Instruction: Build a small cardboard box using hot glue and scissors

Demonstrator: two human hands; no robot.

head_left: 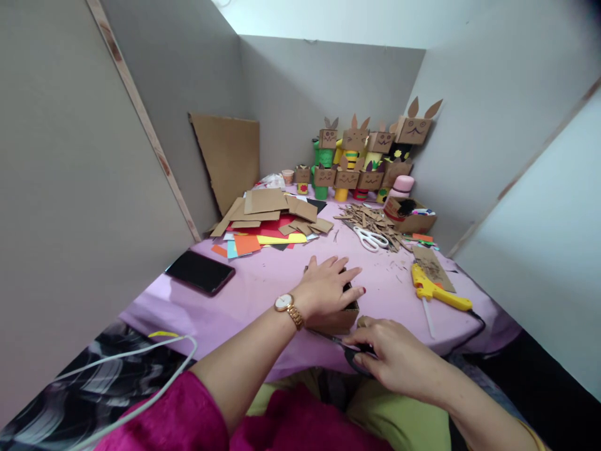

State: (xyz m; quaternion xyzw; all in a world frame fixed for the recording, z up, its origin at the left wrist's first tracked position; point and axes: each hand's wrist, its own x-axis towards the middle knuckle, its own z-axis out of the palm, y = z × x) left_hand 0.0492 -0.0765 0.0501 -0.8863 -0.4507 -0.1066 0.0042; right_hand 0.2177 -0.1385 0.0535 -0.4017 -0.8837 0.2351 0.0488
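A small open cardboard box [335, 321] sits near the table's front edge. Over its top lies my left hand [328, 285], fingers spread across the opening and a gold watch on the wrist. Much of the box's inside is hidden under that hand. My right hand [382, 351] is closed on black-handled scissors [354, 358]. Their blades point left, close against the lower front edge of the box; whether they touch the cardboard I cannot tell.
A yellow glue gun [436, 291] lies right, its cord trailing off the edge. White scissors [370, 239] rest by cardboard scraps [370, 220]. Cardboard sheets [265, 203] are piled left, behind a phone [201, 272]. Several animal figures [354, 141] stand stacked at the back.
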